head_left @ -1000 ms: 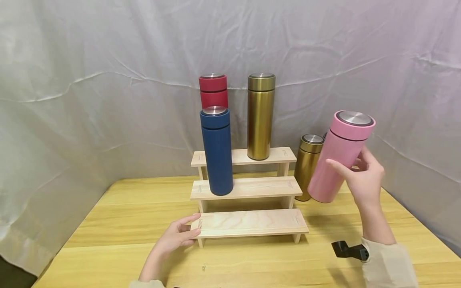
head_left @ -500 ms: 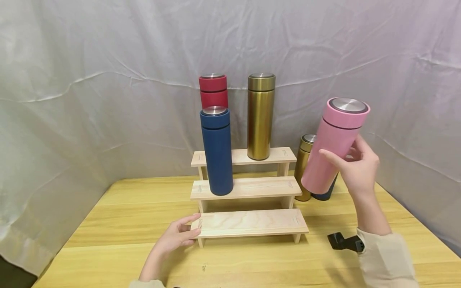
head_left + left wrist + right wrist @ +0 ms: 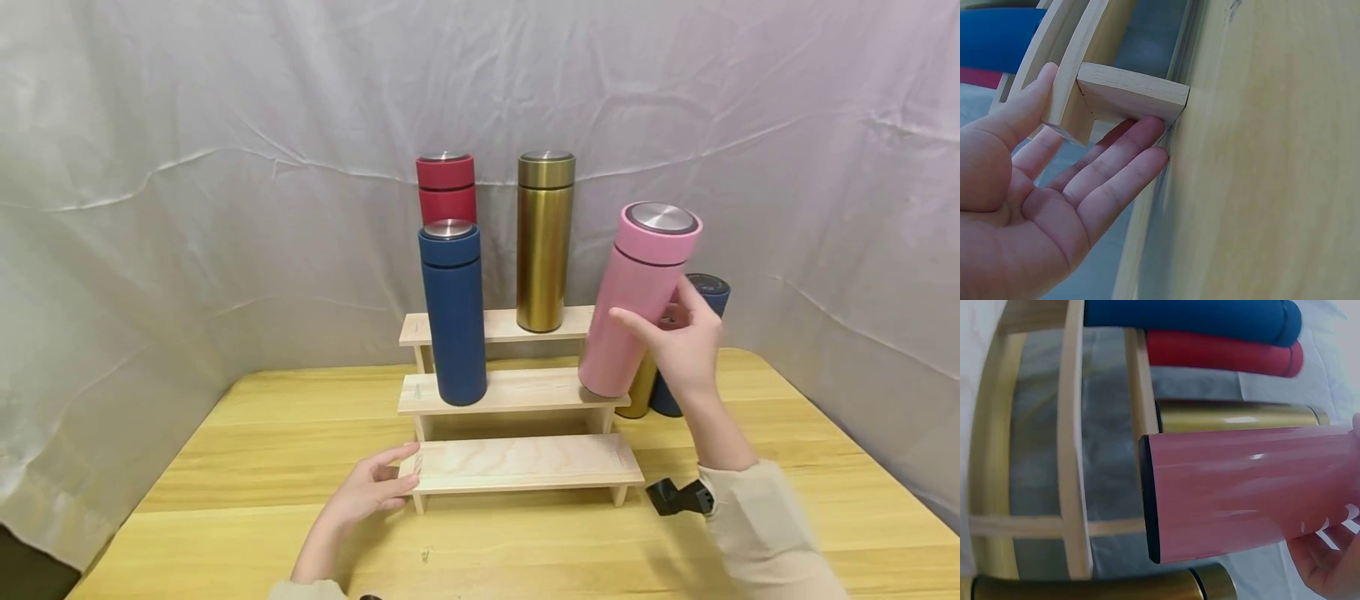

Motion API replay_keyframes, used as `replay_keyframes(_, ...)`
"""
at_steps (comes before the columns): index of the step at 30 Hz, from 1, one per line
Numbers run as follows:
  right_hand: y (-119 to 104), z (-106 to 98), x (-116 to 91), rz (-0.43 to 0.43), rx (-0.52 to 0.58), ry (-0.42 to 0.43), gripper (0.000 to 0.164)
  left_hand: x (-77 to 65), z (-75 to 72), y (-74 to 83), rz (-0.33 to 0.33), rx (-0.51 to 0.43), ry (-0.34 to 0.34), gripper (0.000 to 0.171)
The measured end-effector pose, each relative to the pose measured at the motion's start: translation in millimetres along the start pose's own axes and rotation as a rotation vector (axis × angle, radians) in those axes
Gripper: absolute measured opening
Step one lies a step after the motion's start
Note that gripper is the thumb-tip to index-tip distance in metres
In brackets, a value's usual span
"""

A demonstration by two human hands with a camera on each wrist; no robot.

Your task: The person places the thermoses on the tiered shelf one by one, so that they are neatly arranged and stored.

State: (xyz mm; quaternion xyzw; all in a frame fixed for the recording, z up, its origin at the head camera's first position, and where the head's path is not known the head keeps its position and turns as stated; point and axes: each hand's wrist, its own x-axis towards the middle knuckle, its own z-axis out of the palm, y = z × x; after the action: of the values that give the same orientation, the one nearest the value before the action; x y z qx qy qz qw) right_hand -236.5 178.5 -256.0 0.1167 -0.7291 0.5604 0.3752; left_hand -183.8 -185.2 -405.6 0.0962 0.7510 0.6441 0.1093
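Note:
My right hand grips a pink thermos with a steel-topped lid, tilted with its top to the right. In the right wrist view, a gap separates the dark base of the thermos from the middle board of the wooden three-step stand. My left hand holds the left end of the lowest step. Its thumb lies against the board and other fingertips meet the leg. On the middle step's left stands a blue thermos.
A red thermos, partly hidden behind the blue one, and a tall gold thermos occupy the top step. Right of the stand, another gold thermos and a dark blue one stand on the table, partly covered by my right hand.
The pink thermos has risen slightly, then travelled left in my right hand, from beside the stand to over the middle step's right end. My left hand keeps its place.

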Motion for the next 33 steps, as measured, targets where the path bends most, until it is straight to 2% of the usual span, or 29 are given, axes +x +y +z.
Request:
replay_keyframes(6, 0, 18, -3, 0.028, 0.044, -0.034, 0.05, 0.7, 0.3, 0.1, -0.003, 0.004, 0.003, 0.058)
replay_keyframes(12, 2, 32, -2, 0.013, 0.109, -0.068, 0.051, 0.5, 0.7, 1.2, 0.008, 0.005, 0.009, 0.058)
replay_keyframes(22, 3, 50, -3, -0.011, 0.101, -0.104, 0.052, -0.5, 0.4, 1.3, 0.006, 0.009, 0.002, 0.058)
replay_keyframes(26, 40, 59, 3, -0.03, 0.105, -0.124, 0.055, -0.2, 0.8, 1.4, 0.005, 0.008, 0.006, 0.058)
replay_keyframes(29, 56, 64, 6, -0.036, 0.103, -0.13, 0.056, 0.0, 0.6, 1.1, 0.006, 0.009, 0.002, 0.059)
replay_keyframes(33, 36, 64, 1, 0.001, 0.108, -0.142, 0.056, 0.2, -0.2, 0.3, 0.007, 0.01, 0.0, 0.059)
